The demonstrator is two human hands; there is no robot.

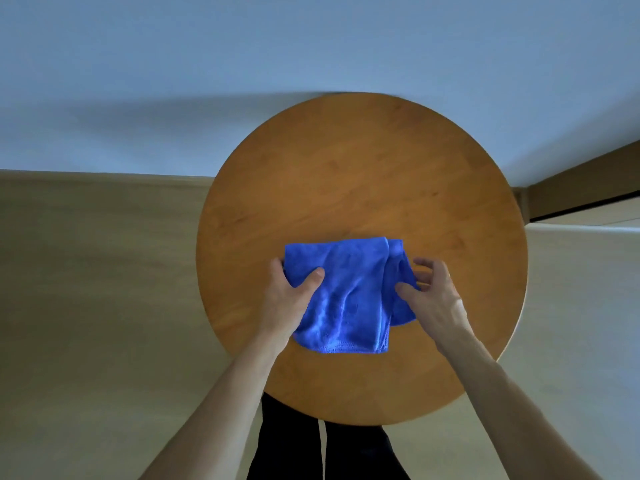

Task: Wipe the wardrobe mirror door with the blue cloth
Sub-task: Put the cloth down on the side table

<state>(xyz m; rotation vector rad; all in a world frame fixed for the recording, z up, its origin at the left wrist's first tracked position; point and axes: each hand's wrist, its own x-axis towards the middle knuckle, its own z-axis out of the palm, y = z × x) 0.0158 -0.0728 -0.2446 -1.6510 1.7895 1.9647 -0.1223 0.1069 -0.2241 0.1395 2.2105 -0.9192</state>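
On the round wooden tabletop (346, 168), toward the edge nearest the person, lies the blue cloth (349, 292), folded loosely into a rough rectangle with soft creases running down it and a stitched hem along its near edge. A second layer shows along its right side, sticking out a little from under the top fold.

The left hand (294, 296) grips the cloth's left edge: the thumb lies on top of the fabric, pointing toward the middle, while the fingers curl round the edge at the far left corner. The right hand (433, 296) is at the cloth's right side, its thumb tip on the fabric and its fingers bent and slightly spread just above the right fold. It seems to pinch that fold between thumb and forefinger, though the contact is hard to make out. Both forearms are bare and reach in from the bottom corners of the view.

Below the tabletop's near rim, two legs in dark trousers (287, 445) are visible. A pale wood-look floor (86, 271) surrounds the table, meeting a light wall (242, 64) beyond it.
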